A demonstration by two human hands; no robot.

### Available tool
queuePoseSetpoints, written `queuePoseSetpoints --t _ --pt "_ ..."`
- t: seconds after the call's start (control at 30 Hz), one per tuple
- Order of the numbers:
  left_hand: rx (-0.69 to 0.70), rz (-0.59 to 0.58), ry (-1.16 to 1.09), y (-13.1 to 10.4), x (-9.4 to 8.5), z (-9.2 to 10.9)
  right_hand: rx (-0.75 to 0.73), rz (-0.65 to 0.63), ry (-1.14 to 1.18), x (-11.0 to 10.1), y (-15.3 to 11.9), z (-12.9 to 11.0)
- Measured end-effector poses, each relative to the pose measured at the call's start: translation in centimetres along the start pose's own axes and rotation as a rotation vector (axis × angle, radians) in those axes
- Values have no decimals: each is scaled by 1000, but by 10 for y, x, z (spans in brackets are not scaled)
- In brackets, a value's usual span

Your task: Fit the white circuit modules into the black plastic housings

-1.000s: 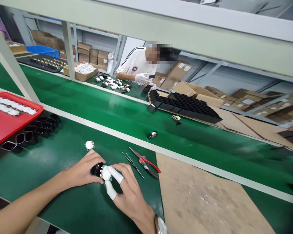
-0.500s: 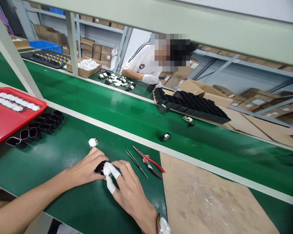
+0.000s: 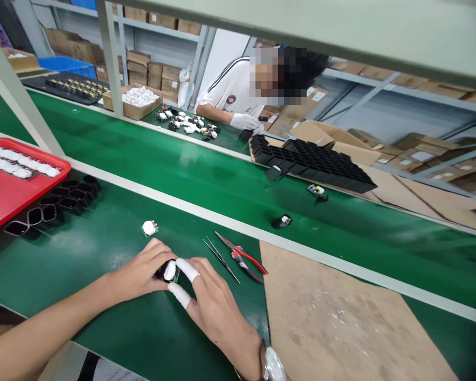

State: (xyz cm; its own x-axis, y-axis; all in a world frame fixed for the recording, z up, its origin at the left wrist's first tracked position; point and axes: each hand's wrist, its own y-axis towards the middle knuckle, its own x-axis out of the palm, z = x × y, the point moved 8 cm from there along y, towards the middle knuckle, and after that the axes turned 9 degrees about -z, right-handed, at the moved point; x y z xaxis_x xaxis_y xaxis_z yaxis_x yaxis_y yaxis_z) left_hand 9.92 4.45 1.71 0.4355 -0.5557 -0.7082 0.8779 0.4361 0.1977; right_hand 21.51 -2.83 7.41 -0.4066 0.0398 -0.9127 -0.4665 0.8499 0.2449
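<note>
My left hand (image 3: 140, 271) is closed around a small black plastic housing (image 3: 159, 273), its open end facing right. A green circuit board with a white dome-like part (image 3: 170, 271) sits partly inside that opening. Thumb and index finger of my right hand (image 3: 222, 304), both in white finger cots, pinch the board's outer edges. Just beyond my left hand lies another board with a white round top (image 3: 149, 228). Tweezers (image 3: 222, 259) and red-handled pliers (image 3: 240, 255) rest to the right of my hands.
At left stand a red tray (image 3: 11, 203) of white-topped parts and several black housings (image 3: 68, 205). A cardboard sheet (image 3: 353, 317) covers the right side. Across the green belt (image 3: 174, 164), a gloved co-worker (image 3: 234, 98) handles parts beside many black housings (image 3: 313, 164).
The board sits deeper in the housing, and my right fingers have shifted to its edges. Pieces on the belt have moved right. My view has tilted slightly.
</note>
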Motion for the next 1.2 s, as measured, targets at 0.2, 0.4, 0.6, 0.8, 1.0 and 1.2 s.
queuePoseSetpoints --t 0.2,0.4,0.6,0.8,1.0,1.2 --pt "2 -7 -51 2 3 0 -45 29 -10 4 0 -2" --pt "-46 -18 -88 2 2 -6 35 12 52 14 4 2" --pt "-85 -26 -153 -1 -1 -6 64 57 210 16 -4 16" --pt "-87 14 -171 -1 0 -7 -17 67 76 24 -8 17" --pt "-62 28 -145 -1 -1 -5 -22 38 -49 19 -11 16" --pt "-102 27 -97 -3 -2 -5 275 201 -318 9 -39 76"
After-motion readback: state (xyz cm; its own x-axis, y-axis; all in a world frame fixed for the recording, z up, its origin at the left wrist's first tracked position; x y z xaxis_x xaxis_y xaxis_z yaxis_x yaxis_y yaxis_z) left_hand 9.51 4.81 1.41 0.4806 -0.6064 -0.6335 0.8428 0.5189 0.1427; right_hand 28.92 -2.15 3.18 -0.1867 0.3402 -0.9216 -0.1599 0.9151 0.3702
